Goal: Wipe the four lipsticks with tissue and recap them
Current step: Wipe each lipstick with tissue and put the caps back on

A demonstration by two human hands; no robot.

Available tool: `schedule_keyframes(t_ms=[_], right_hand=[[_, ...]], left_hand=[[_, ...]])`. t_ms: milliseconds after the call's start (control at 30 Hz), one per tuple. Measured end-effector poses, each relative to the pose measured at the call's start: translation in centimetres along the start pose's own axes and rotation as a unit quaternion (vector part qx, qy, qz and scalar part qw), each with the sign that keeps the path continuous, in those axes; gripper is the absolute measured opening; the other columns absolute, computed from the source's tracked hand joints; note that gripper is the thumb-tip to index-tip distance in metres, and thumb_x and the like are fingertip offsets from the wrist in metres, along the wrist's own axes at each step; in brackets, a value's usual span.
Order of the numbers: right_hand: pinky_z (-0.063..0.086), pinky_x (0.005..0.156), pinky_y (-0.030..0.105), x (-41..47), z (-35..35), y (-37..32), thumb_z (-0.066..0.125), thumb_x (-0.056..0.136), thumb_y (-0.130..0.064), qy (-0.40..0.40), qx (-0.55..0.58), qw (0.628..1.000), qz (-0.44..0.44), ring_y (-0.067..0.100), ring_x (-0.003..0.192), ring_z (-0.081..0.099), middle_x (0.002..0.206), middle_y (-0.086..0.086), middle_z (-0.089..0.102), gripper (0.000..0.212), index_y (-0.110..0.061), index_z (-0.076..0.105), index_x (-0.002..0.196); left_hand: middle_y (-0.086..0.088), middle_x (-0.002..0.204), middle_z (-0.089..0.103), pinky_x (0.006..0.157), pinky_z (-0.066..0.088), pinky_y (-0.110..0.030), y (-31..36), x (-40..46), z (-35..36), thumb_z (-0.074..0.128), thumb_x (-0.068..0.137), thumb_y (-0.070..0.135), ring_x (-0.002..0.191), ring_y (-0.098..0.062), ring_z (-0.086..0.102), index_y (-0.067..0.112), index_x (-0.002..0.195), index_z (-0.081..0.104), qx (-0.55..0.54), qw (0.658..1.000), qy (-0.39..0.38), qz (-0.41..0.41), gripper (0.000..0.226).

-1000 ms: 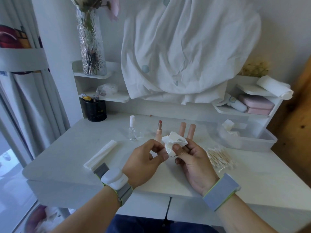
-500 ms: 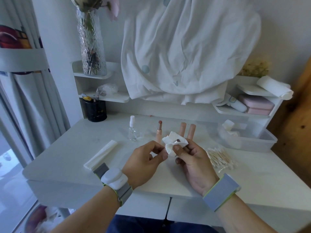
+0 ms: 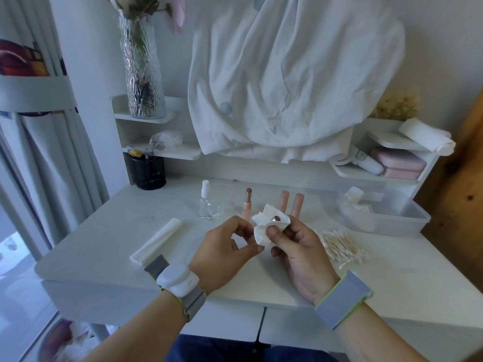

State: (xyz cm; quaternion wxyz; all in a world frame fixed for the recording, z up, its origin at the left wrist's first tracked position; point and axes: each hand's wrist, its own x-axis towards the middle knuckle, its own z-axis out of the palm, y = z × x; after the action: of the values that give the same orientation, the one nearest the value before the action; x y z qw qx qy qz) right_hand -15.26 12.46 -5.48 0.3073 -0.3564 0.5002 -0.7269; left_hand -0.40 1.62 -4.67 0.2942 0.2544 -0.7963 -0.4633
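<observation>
My right hand (image 3: 300, 246) grips a crumpled white tissue (image 3: 261, 227) wrapped round a lipstick, thumb pressing on the paper. The lipstick's dark red tip (image 3: 277, 218) pokes out of the top of the tissue; its tube is hidden. My left hand (image 3: 227, 246) pinches the bundle's lower end with thumb and forefinger, where the lipstick's base seems to be. Behind my hands an uncapped pink lipstick (image 3: 247, 202) stands upright on the desk. Two capped pink lipsticks (image 3: 283, 202) (image 3: 298, 205) stand to its right.
A small clear spray bottle (image 3: 205, 203) stands left of the lipsticks. A folded tissue stack (image 3: 156, 241) lies at left, a pile of cotton swabs (image 3: 339, 246) at right, a clear plastic bin (image 3: 392, 223) behind it. Black pen holder (image 3: 149, 172) and glass vase (image 3: 142, 74) stand at back left.
The tissue has shifted on the lipstick, so its dark red tip now shows clearly above the paper. Both hands stay in almost the same place.
</observation>
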Motion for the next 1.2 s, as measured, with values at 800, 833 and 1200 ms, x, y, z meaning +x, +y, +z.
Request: schedule_keyframes(t_ms=[800, 833, 1200], right_hand=[[0.049, 0.061, 0.025, 0.4, 0.0, 0.4, 0.089, 0.078, -0.048, -0.003, -0.016, 1.0, -0.02, 0.017, 0.132, 0.041, 0.174, 0.014, 0.026, 0.055, -0.024, 0.078, 0.125], [0.049, 0.061, 0.024, 0.5, -0.1, 0.6, 0.09, 0.076, -0.053, -0.007, -0.019, 1.0, -0.022, 0.018, 0.133, 0.036, 0.174, 0.017, 0.026, 0.062, -0.023, 0.077, 0.128], [0.046, 0.064, 0.031, -0.4, 0.1, -0.2, 0.078, 0.093, -0.025, 0.004, -0.021, 1.0, 0.014, 0.018, 0.087, 0.061, 0.144, 0.011, 0.067, 0.025, -0.025, 0.081, 0.117]], left_hand=[[0.014, 0.103, 0.072, 0.059, 0.043, -0.016, -0.6, 0.3, 0.1, 0.073, 0.098, 0.031, 0.054, -0.011, 0.047, 0.034, 0.102, 0.068, -0.001, 1.0, -0.017, 0.006, 0.007], [0.015, 0.101, 0.073, 0.062, 0.044, -0.019, -0.7, 0.4, 0.1, 0.072, 0.098, 0.031, 0.057, -0.013, 0.052, 0.034, 0.102, 0.069, 0.001, 1.0, -0.02, 0.005, 0.005], [0.013, 0.106, 0.07, 0.053, 0.046, -0.022, -0.6, 0.3, 0.2, 0.073, 0.096, 0.037, 0.053, -0.017, 0.049, 0.035, 0.106, 0.066, -0.013, 1.0, -0.01, 0.01, 0.012]])
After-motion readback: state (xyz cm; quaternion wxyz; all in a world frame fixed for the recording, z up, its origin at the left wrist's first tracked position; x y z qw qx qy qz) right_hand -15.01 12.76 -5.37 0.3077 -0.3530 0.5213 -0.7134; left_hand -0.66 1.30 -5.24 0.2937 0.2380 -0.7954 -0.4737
